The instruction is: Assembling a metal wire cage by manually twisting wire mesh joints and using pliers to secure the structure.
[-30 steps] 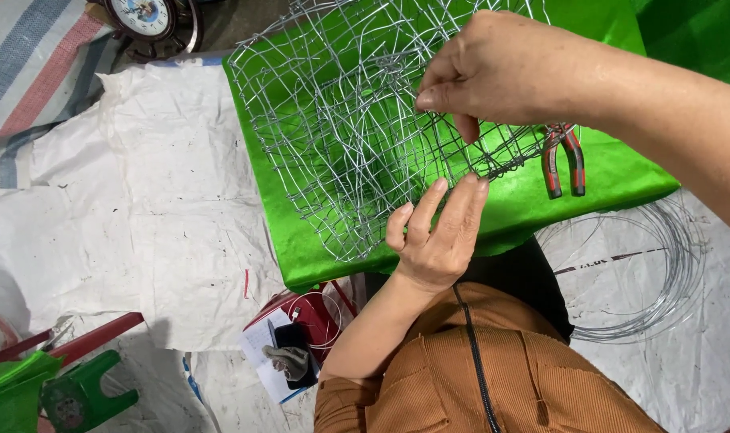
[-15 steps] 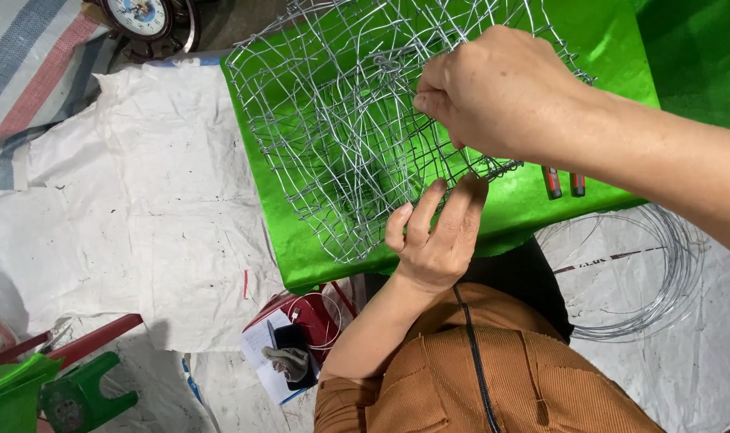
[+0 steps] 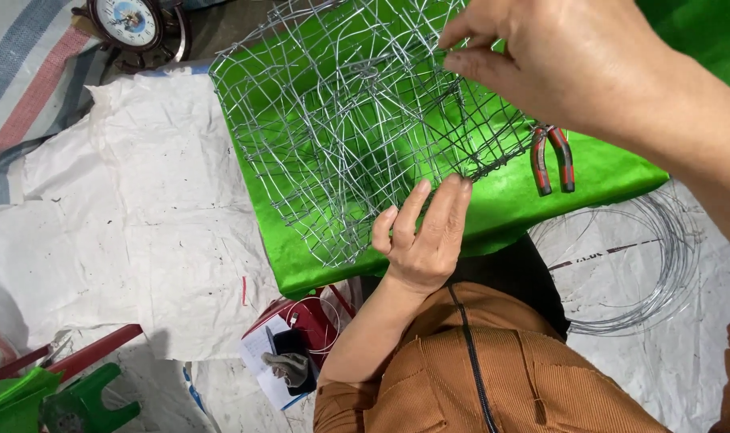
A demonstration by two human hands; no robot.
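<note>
Nearest the camera, the person's left hand (image 3: 421, 236) rises from a brown corduroy sleeve (image 3: 397, 361), palm turned up and fingers loosely spread. Its fingertips (image 3: 453, 186) touch the near lower rim of the wire mesh frame (image 3: 357, 136), steadying it rather than gripping it. A second ago those fingers were curled more closely under the rim; now they are straighter and more relaxed, so the hand has eased to a light support.

The frame itself is a tangle of thin silvery wire bent into a basket-like shape, lying on the bright green sheet (image 3: 614, 172) and covering most of its left half, up to the far left corner. It has hardly shifted.

The right hand (image 3: 573, 64) has moved most. Earlier it sat lower, over the frame's right side and hiding the pliers; now it is raised toward the far edge, thumb and forefinger pinched on a wire strand at the top of the frame. That suggests work has passed from the right flank to the upper rim.

The red-handled pliers (image 3: 553, 156) now lie in full view on the sheet's right side, untouched. Beyond the near right edge, a coil of bare wire (image 3: 630, 265) rests on white sacking (image 3: 140, 240).
</note>
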